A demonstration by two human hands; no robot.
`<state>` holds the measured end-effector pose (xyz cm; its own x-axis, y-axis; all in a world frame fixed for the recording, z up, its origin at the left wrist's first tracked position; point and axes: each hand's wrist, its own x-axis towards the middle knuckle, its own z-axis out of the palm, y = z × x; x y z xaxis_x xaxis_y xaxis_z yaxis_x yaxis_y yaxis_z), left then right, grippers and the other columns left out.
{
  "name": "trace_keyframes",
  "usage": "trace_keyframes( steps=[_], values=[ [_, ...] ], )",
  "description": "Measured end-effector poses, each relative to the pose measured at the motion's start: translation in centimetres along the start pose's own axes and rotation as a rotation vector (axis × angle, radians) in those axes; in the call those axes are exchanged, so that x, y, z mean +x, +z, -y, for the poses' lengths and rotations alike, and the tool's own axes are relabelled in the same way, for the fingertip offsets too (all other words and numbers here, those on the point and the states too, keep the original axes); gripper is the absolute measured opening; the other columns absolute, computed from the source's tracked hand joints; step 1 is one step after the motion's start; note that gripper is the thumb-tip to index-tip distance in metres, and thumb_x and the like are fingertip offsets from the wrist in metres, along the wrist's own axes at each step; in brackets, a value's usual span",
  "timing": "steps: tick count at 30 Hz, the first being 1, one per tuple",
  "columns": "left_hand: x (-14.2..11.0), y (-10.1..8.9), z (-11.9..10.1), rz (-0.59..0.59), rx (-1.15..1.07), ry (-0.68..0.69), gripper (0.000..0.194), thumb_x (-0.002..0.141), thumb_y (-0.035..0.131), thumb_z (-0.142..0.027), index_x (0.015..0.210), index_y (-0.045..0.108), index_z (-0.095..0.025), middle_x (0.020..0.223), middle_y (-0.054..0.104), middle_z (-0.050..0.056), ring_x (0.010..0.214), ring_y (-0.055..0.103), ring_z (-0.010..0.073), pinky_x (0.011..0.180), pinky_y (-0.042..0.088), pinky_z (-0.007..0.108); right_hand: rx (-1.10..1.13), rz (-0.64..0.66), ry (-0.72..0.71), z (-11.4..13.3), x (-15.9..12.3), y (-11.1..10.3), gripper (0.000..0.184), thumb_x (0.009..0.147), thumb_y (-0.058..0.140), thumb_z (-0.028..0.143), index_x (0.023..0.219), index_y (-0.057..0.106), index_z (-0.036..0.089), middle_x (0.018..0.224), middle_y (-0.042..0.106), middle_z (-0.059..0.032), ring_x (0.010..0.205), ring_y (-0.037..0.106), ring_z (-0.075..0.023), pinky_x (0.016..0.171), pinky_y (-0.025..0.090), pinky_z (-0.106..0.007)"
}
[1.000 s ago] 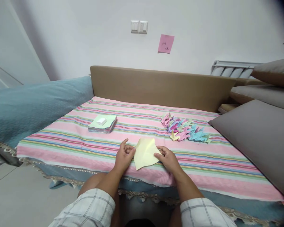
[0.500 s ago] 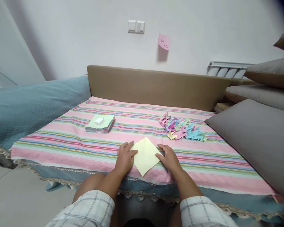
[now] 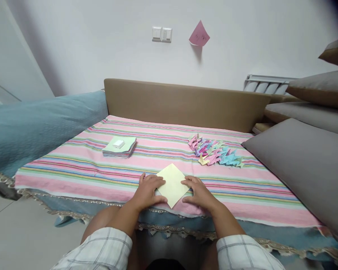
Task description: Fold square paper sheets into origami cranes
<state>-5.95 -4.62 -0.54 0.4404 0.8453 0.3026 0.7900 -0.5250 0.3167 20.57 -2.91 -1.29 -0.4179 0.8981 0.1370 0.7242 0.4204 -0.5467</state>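
Observation:
A pale yellow square sheet of paper [image 3: 173,183] lies flat on the striped cloth, one corner pointing toward me. My left hand [image 3: 148,191] rests at its left corner, fingers on the upper left edge and thumb by the lower left edge. At the right corner, the fingertips of my right hand [image 3: 199,192] touch the sheet, while its thumb sits apart on the cloth below. Both hands have thumb and fingers spread. Further off to the right is a cluster of small folded paper figures [image 3: 214,150] in pink, purple, green, yellow and blue.
To the left, a stack of paper sheets [image 3: 119,149] carries a small white block [image 3: 118,144]. Grey cushions [image 3: 304,161] pile up on the right. A brown backrest [image 3: 186,103] bounds the far side, and a pink note [image 3: 199,34] hangs on the wall.
Both thumbs have moved down toward the near edges of the sheet, and the fingers have shifted onto its side corners. On the wall, the pink note has tilted and its lower part lifted.

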Motion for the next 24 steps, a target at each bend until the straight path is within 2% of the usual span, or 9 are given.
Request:
trace_keyframes(
  steps=[2, 3, 7, 10, 14, 19, 24],
  values=[
    [-0.3, -0.1, 0.2, 0.036, 0.028, 0.024, 0.073, 0.059, 0.068, -0.063, 0.123, 0.052, -0.031, 0.131, 0.053, 0.008, 0.12, 0.043, 0.0317, 0.104, 0.009, 0.059, 0.002, -0.007, 0.003, -0.1, -0.1, 0.1, 0.065, 0.058, 0.078, 0.033, 0.12, 0.058, 0.023, 0.132, 0.047, -0.01, 0.122, 0.039, -0.0274, 0.102, 0.032, -0.04],
    [-0.4, -0.1, 0.3, 0.04, 0.046, 0.024, 0.075, 0.059, 0.069, -0.062, 0.125, 0.05, -0.031, 0.133, 0.051, 0.009, 0.121, 0.042, 0.0322, 0.104, 0.009, 0.06, 0.006, -0.014, -0.001, -0.1, 0.0, 0.1, 0.06, 0.062, 0.075, 0.032, 0.119, 0.059, 0.023, 0.131, 0.048, -0.0101, 0.122, 0.04, -0.0267, 0.102, 0.032, -0.04],
    [-0.5, -0.1, 0.3, -0.015, 0.091, -0.019, 0.056, 0.07, 0.064, -0.051, 0.121, 0.054, -0.03, 0.133, 0.051, 0.008, 0.12, 0.044, 0.0299, 0.104, 0.016, 0.058, 0.011, -0.053, -0.024, -0.3, 0.1, 0.2, 0.038, 0.075, 0.062, 0.026, 0.113, 0.063, 0.022, 0.125, 0.053, -0.01, 0.118, 0.044, -0.0246, 0.1, 0.034, -0.04],
    [-0.3, 0.0, 0.4, -0.081, 0.097, -0.059, 0.039, 0.075, 0.06, -0.038, 0.113, 0.06, -0.03, 0.128, 0.056, 0.006, 0.115, 0.048, 0.0271, 0.103, 0.021, 0.056, 0.008, -0.088, -0.039, -0.5, 0.4, 0.5, 0.033, 0.077, 0.056, 0.019, 0.109, 0.065, 0.022, 0.121, 0.056, -0.009, 0.115, 0.047, -0.0232, 0.099, 0.036, -0.04],
    [0.2, 0.4, 0.8, -0.174, 0.099, -0.097, 0.028, 0.077, 0.055, -0.026, 0.103, 0.065, -0.028, 0.119, 0.062, 0.005, 0.109, 0.053, 0.0246, 0.099, 0.03, 0.05, -0.007, -0.144, -0.035, -1.1, 0.7, 1.0, 0.029, 0.079, 0.052, 0.016, 0.104, 0.066, 0.022, 0.115, 0.059, -0.0075, 0.11, 0.049, -0.0215, 0.097, 0.038, -0.038],
    [0.9, 0.8, 1.7, -0.254, 0.093, -0.119, 0.019, 0.079, 0.056, -0.025, 0.092, 0.07, -0.026, 0.11, 0.066, 0.004, 0.101, 0.057, 0.0236, 0.091, 0.041, 0.043, -0.034, -0.21, 0.023, -1.3, 0.9, 1.0, 0.026, 0.081, 0.05, 0.015, 0.098, 0.069, 0.022, 0.111, 0.061, -0.0069, 0.107, 0.051, -0.0203, 0.096, 0.038, -0.035],
    [1.1, 0.3, 2.2, -0.24, 0.041, -0.163, 0.015, 0.079, 0.058, -0.031, 0.081, 0.072, -0.024, 0.109, 0.067, 0.005, 0.101, 0.058, 0.023, 0.09, 0.043, 0.041, -0.029, -0.216, 0.07, -0.6, 0.8, 0.3, 0.019, 0.083, 0.052, 0.026, 0.086, 0.071, 0.023, 0.11, 0.061, -0.0068, 0.109, 0.05, -0.0213, 0.096, 0.037, -0.036]
  ],
)
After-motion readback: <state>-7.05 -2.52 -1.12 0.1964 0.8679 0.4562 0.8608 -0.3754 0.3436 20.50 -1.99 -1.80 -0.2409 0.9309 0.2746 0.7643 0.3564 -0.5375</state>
